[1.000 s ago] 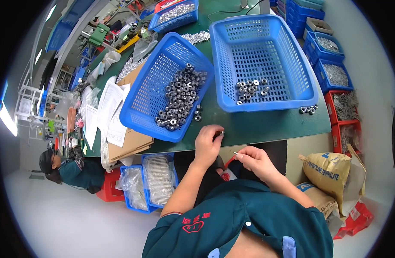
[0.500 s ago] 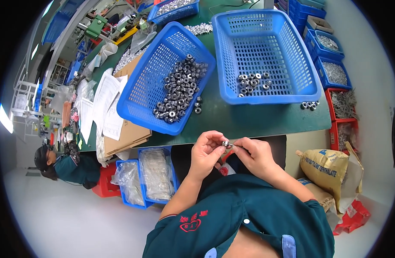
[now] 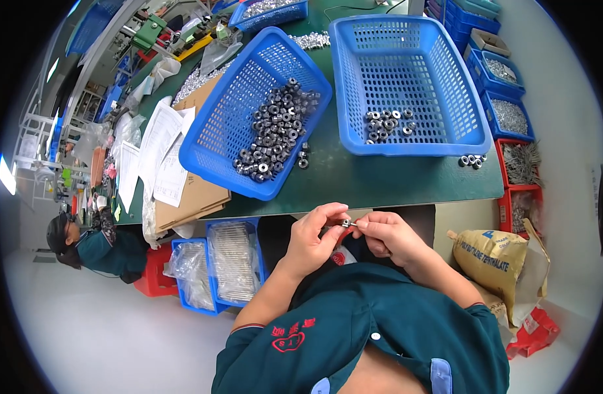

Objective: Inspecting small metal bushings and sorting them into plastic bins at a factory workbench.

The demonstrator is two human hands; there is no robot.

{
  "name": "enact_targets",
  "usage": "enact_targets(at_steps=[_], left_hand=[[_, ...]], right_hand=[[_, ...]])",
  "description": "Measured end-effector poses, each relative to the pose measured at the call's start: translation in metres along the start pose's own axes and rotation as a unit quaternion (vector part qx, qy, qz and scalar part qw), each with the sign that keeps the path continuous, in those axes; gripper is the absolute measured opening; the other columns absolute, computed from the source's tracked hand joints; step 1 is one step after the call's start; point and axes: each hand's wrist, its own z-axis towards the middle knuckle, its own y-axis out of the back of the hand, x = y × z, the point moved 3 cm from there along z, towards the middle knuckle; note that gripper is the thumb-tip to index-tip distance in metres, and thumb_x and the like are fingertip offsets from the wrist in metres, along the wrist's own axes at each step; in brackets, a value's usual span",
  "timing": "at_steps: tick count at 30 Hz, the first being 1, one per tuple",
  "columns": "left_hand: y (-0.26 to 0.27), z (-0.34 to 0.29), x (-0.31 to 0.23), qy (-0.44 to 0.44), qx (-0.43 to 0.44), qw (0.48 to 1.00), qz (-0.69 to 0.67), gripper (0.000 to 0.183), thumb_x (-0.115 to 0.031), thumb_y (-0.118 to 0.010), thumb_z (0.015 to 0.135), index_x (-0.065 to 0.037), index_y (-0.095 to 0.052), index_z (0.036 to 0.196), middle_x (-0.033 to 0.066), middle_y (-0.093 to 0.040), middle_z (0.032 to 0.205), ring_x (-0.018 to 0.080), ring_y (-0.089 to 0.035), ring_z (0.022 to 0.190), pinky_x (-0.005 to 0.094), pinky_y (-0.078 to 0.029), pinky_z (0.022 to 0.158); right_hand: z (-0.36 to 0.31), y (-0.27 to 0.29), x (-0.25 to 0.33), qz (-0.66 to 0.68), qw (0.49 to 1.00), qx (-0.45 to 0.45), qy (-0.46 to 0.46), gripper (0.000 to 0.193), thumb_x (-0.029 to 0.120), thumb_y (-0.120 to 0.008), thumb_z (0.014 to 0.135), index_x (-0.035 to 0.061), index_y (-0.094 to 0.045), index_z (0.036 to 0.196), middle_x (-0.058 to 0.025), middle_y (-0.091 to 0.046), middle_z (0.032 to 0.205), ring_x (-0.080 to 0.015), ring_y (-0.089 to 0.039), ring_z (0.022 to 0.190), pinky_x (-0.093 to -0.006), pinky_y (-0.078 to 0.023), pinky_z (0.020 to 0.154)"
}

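In front of the bench edge, my left hand (image 3: 314, 234) pinches a small round metal part (image 3: 345, 224) between thumb and fingers. From the other side my right hand (image 3: 388, 238) is closed on a thin metal pin-like piece (image 3: 354, 224), its end at the metal part. Whether the pin sits inside the part's hole I cannot tell. Beyond my left hand, a blue basket (image 3: 203, 148) holds a heap of dark metal rings (image 3: 275, 131). A second blue basket (image 3: 413, 150) to its right contains several similar rings (image 3: 384, 125).
Loose rings (image 3: 473, 161) lie on the green bench (image 3: 380, 184) by the right basket. Papers (image 3: 167, 157) and cardboard (image 3: 193, 200) are at the left. Bins of parts (image 3: 521, 157) line the right side. A sack (image 3: 488, 256) stands at lower right. A co-worker (image 3: 98, 246) is at far left.
My right hand's fingers have curled in more, and the thin pin shows more plainly between the hands. My left hand keeps its pinch on the metal part. The whole view has shifted slightly.
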Motion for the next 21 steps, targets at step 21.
enact_targets(at_steps=[21], left_hand=[[-0.012,0.032,-0.047,-0.209,0.091,0.925,0.305,0.049,0.005,-0.060,0.075,0.003,-0.053,0.124,0.0140,-0.064,0.091,0.0317,-0.063,0.078,0.0387,-0.053,0.069]], right_hand=[[-0.024,-0.022,0.042,-0.655,0.566,-0.180,0.467,0.011,0.005,-0.069,0.069,0.0075,-0.060,0.076,-0.0059,-0.059,0.063,-0.0244,-0.058,0.056,-0.0350,-0.047,0.052]])
